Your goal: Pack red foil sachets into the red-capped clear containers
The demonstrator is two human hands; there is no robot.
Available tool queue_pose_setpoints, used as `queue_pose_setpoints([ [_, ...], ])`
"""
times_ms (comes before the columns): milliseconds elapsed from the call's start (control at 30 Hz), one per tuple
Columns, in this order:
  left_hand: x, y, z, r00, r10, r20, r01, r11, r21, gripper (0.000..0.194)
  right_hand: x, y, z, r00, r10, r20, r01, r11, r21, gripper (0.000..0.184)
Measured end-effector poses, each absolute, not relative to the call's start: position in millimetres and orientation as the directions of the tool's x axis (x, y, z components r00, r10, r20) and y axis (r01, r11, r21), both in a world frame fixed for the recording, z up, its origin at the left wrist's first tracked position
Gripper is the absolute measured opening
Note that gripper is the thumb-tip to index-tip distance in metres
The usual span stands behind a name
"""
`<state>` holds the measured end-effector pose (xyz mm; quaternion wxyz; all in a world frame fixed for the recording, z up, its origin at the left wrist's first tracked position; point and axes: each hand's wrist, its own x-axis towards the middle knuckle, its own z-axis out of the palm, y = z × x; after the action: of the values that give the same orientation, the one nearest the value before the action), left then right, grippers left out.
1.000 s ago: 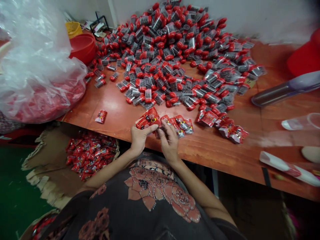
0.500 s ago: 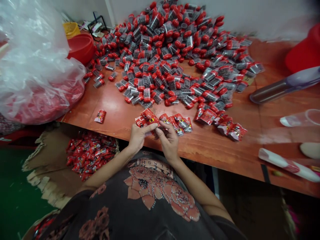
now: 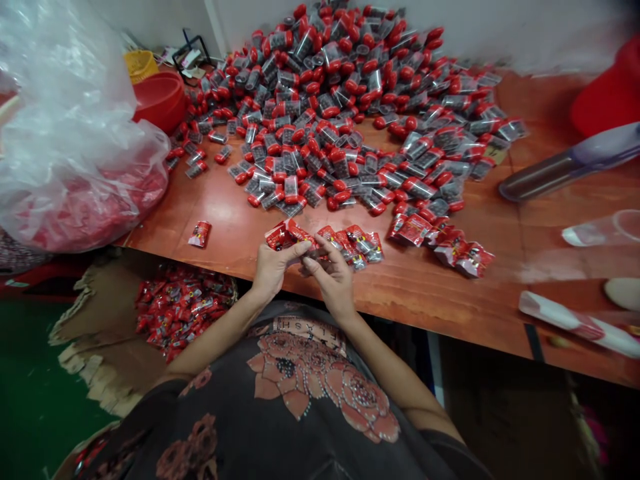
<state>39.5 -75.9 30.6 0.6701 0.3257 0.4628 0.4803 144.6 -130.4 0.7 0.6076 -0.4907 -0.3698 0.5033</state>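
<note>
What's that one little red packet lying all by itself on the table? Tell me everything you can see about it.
The small red packet is a rectangular, glossy sachet, slightly crinkled, with dark and yellow printing too small to read. It lies flat and tilted at an angle near the front edge of the red-brown wooden tabletop, touching nothing else that shows.

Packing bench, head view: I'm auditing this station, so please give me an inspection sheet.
Surface: red-brown wooden bench, scuffed.
Job's things: red foil sachets in a row near the bench edge; behind them, a large heap of clear tubes with red caps.
Clutter: clear plastic bag of red items at left; red bowl; lying tube with lilac end.
Hands: left hand and right hand both pinch the sachets.
Cables: nothing seen.
Surroundings: cardboard box of sachets below the bench; green floor.
</note>
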Motion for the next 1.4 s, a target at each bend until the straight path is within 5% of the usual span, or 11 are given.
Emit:
queue_pose_setpoints([
  [133, 43, -80, 27, 0.086, 0.955, -0.283, -0.378, 0.294, 0.878, 0.029, 145, -131, -3, 0.266, 0.964, -0.022, -0.162, 0.022, -0.987, 0.048],
  [400, 45, -83, 31, 0.066, 0.964, -0.256, -0.392, 0.262, 0.882, 0.019, 136, -131, -4, 0.303, 0.951, -0.052, -0.278, 0.036, -0.960, 0.042],
  [533, 46, -86, 29, 0.106, 0.943, -0.317, -0.341, 0.334, 0.879, 0.018, 139, -133, -9, 0.277, 0.960, -0.022, -0.205, 0.037, -0.978, 0.052],
  [667, 47, -89, 24, 0.120, 0.941, -0.315, -0.331, 0.337, 0.881, 0.017, 145, -136, -16, 0.308, 0.951, 0.021, -0.135, 0.065, -0.989, 0.041],
  [900, 53, -90, 23, -0.044, 0.967, -0.250, -0.416, 0.210, 0.885, 0.021, 139, -131, -6, 0.310, 0.946, -0.092, -0.285, 0.001, -0.958, 0.047],
  [1400, 51, -94, 20, -0.101, 0.966, -0.237, -0.414, 0.175, 0.893, 0.019, 139, -130, -11, 0.260, 0.960, -0.100, -0.289, -0.022, -0.957, 0.052],
])
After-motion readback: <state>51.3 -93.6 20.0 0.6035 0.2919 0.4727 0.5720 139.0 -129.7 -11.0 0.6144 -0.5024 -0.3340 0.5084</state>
